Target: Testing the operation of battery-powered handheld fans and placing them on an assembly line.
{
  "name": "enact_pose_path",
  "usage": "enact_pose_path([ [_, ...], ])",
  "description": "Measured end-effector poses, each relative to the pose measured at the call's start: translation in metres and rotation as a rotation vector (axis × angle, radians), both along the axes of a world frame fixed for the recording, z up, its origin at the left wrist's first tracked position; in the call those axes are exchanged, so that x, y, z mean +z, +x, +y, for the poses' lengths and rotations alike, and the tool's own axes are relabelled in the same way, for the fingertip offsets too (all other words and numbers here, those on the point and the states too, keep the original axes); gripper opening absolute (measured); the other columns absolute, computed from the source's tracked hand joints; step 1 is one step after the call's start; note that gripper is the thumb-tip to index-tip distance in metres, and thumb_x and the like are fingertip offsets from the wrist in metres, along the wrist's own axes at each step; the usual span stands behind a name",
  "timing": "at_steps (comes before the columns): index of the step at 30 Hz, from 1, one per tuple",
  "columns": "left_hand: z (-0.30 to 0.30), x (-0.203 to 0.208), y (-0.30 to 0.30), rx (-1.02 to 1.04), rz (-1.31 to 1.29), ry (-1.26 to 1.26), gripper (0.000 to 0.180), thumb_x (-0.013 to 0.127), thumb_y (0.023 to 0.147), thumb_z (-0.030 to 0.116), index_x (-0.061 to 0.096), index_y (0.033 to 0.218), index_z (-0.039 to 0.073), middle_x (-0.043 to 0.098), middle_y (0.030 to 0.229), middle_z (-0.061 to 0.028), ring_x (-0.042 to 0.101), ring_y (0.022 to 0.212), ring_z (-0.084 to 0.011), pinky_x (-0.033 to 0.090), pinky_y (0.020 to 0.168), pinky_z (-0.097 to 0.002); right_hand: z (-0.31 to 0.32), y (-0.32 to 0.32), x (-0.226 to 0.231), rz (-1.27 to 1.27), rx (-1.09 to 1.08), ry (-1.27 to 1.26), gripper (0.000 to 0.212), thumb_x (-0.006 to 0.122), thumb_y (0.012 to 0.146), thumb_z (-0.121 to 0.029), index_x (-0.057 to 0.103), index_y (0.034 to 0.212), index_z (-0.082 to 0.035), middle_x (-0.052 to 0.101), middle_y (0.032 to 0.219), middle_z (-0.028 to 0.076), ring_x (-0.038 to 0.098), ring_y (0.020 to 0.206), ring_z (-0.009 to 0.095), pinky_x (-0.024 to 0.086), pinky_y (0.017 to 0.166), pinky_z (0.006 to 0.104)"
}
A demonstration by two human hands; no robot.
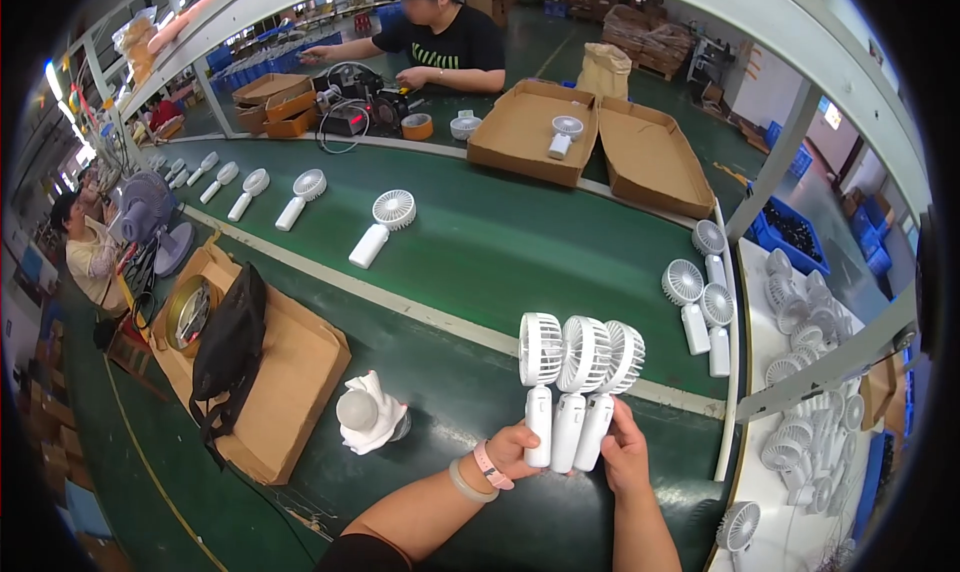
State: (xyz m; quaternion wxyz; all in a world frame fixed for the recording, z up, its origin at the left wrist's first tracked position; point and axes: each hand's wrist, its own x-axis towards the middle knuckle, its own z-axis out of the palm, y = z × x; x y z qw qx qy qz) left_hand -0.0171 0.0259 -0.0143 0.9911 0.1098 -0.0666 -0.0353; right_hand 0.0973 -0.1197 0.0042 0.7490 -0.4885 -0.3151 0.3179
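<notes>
Near belt edge [460, 329]: left fingers [514, 446], right fingers [624, 434] holding three white fans [583, 357]; belt [530, 242] stretches beyond.

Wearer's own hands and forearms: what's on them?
Left hand: bare, with a pink watch-like strap at the wrist and a pale round bangle behind it; a black sleeve shows near the elbow. Right hand: bare, nothing visible on wrist or forearm; sleeve out of view.

Three handheld fans [583, 357] show white at my five o'clock, my watch strap [486, 461] pink at six; the belt [510, 247] is green at centre, the bag [230, 337] black near nine, the carton [525, 167] plain brown at one, the crate [766, 238] blue at three.
</notes>
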Motion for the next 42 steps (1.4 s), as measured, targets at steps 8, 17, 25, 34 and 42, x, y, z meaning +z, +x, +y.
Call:
enact_pose_path([
  [8,-0.001,0.009,0.0,0.017,0.0,-0.017,0.073,0.065,0.066,0.019,0.034,0.131,0.006,0.052,0.118,-0.0122,0.056,0.102,-0.0294,0.05,0.077,-0.0446,0.0,0.003,0.001,0.06,0.012,0.044,0.061,0.068,0.076,-0.009,0.04,0.129,0.003,0.047,0.109,0.004,0.05,0.104,0.017,0.04,0.091,0.0302],
  [17,-0.004,0.001,0.003,0.074,0.088,0.042,0.078,0.065,0.062,0.018,0.033,0.132,0.006,0.048,0.121,-0.0116,0.054,0.104,-0.0296,0.05,0.075,-0.0475,-0.013,0.005,-0.001,0.234,0.023,-0.069,0.08,0.076,0.07,-0.017,0.031,0.132,0.005,0.051,0.123,0.011,0.051,0.111,0.018,0.037,0.095,0.031],
  [25,0.004,-0.002,-0.001,-0.03,0.018,-0.046,0.08,0.063,0.066,0.021,0.027,0.136,0.006,0.044,0.127,-0.0139,0.052,0.107,-0.0315,0.049,0.077,-0.0487,-0.006,0.0,0.008,0.275,0.09,-0.026,0.07,0.075,0.071,-0.016,0.038,0.127,0.005,0.057,0.111,0.009,0.056,0.101,0.017,0.042,0.089,0.0313],
  [34,0.002,0.005,0.003,-0.008,0.035,-0.005,0.08,0.062,0.065,0.021,0.028,0.135,0.004,0.045,0.125,-0.0144,0.053,0.106,-0.0316,0.05,0.077,-0.0486,-0.014,0.01,-0.006,0.246,0.125,-0.027,0.065,0.067,0.077,-0.009,0.034,0.131,0.006,0.052,0.121,0.014,0.053,0.108,0.02,0.04,0.093,0.0333],
  [42,0.003,0.005,0.004,-0.015,0.02,-0.002,0.081,0.064,0.065,0.021,0.027,0.135,0.005,0.042,0.128,-0.0142,0.051,0.108,-0.0326,0.049,0.078,-0.0494,-0.016,0.011,-0.011,0.255,0.131,-0.031,0.064,0.067,0.078,-0.008,0.034,0.131,0.005,0.052,0.121,0.014,0.053,0.109,0.021,0.041,0.093,0.0346],
])
